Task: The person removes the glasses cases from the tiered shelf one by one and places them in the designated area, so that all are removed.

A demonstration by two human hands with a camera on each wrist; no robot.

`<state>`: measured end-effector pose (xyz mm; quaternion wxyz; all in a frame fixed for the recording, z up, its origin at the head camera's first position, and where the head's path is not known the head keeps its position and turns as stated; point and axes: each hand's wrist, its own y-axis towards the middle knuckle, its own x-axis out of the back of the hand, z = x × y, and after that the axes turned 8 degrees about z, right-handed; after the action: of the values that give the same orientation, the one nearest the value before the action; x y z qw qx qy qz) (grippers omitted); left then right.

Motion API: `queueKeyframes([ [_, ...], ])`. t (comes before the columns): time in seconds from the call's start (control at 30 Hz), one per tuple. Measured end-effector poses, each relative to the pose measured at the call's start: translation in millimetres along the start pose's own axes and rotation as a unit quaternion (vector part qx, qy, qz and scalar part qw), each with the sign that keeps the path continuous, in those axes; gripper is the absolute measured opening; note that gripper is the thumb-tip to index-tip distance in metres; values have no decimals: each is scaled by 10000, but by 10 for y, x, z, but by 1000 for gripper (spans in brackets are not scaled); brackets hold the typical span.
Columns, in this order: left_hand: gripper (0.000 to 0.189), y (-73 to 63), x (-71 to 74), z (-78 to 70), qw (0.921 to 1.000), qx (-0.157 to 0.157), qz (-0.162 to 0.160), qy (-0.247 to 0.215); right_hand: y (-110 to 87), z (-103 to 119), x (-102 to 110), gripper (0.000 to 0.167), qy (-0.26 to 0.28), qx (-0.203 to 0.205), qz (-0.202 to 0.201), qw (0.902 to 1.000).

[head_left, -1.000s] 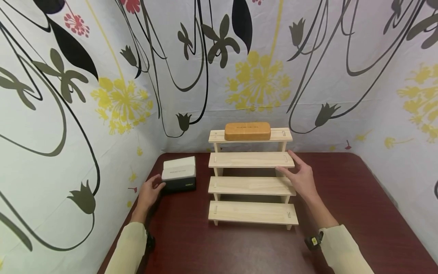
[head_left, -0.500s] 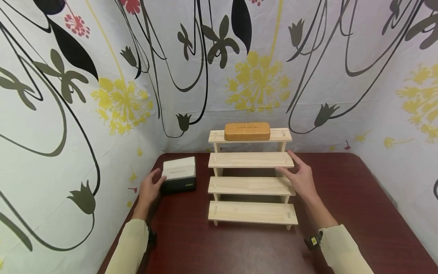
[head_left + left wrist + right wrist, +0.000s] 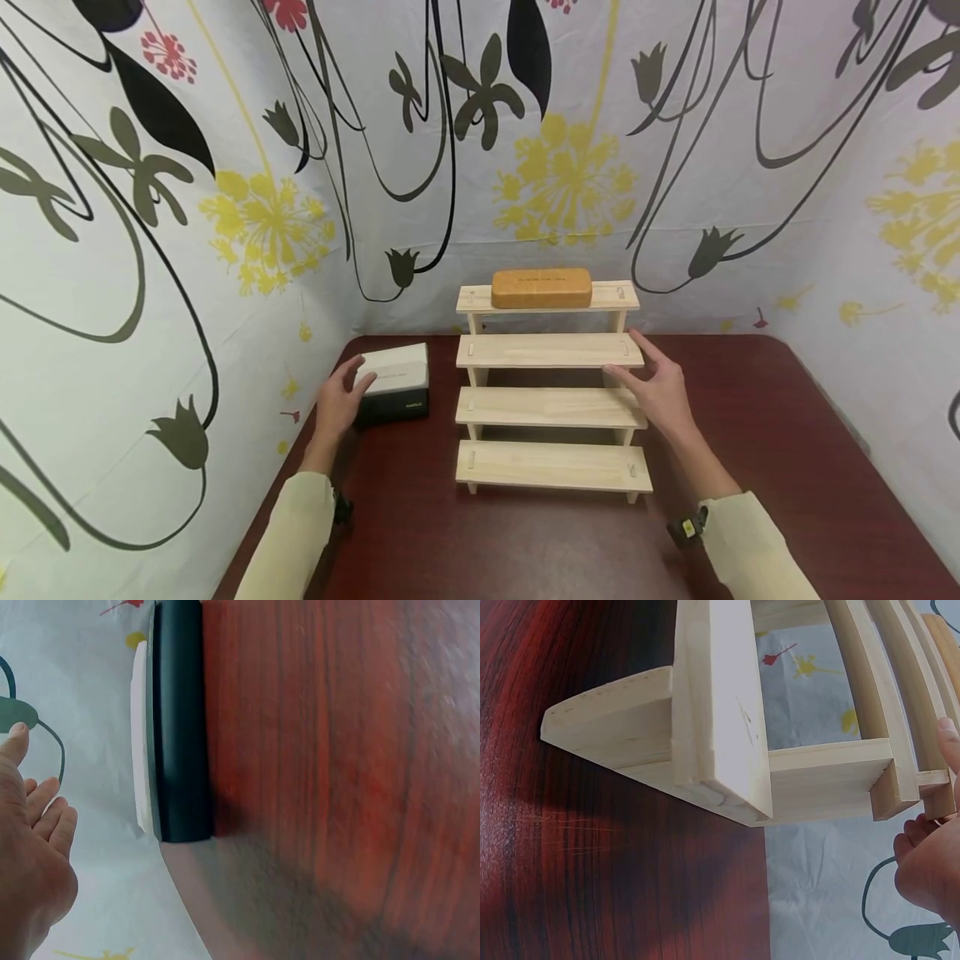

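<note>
In the head view a four-tier pale wooden display stand [image 3: 551,464] stands on the table. My right hand [image 3: 663,392] holds the right end of its second-highest shelf, thumb at the front edge and forefinger at the back. The right wrist view shows that hand [image 3: 934,859] at the stand's [image 3: 716,697] side, partly cut off. At left is a box [image 3: 393,405] with a dark lower part and a white upper part. My left hand [image 3: 337,407] hovers at its left, fingers loosely bent and holding nothing. A gap separates hand [image 3: 34,847] from box [image 3: 184,727] in the left wrist view.
An orange-tan oblong case [image 3: 542,288] lies on the stand's top shelf. The dark red-brown table [image 3: 555,550] has rounded back corners. White cloth with printed flowers [image 3: 562,183] hangs behind and at both sides, close to the box.
My left hand has come off the box's left side and risen, moving slightly rightward and up. My right hand keeps its hold on the stand. Box and case stay put.
</note>
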<state>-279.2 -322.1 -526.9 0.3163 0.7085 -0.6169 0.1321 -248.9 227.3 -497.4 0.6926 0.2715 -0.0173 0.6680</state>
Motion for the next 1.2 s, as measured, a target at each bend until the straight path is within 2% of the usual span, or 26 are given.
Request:
queueKeyframes([
  [0.1, 56, 17, -30, -58, 9998, -82, -6, -161, 8, -37, 1, 86, -20, -9, -8, 10000],
  [0.23, 57, 56, -81, -105, 9999, -69, -22, -144, 10, -20, 0, 85, -66, 9, -8, 10000],
  [0.3, 57, 71, -105, -129, 9999, -68, -31, -134, -15, 103, 9, 84, -53, 13, 17, 10000],
  [0.43, 57, 94, -153, -178, 9998, -120, -30, -125, -18, 133, 2, 82, -34, 26, 32, 10000],
  [0.6, 58, 125, -226, -222, 9998, -152, 14, -108, 19, -48, -5, 85, -118, -27, 11, 9999],
  [1.2, 61, 283, -416, -521, 9979, -433, 296, -372, 39, -114, 1, 85, -117, 25, -31, 9999],
])
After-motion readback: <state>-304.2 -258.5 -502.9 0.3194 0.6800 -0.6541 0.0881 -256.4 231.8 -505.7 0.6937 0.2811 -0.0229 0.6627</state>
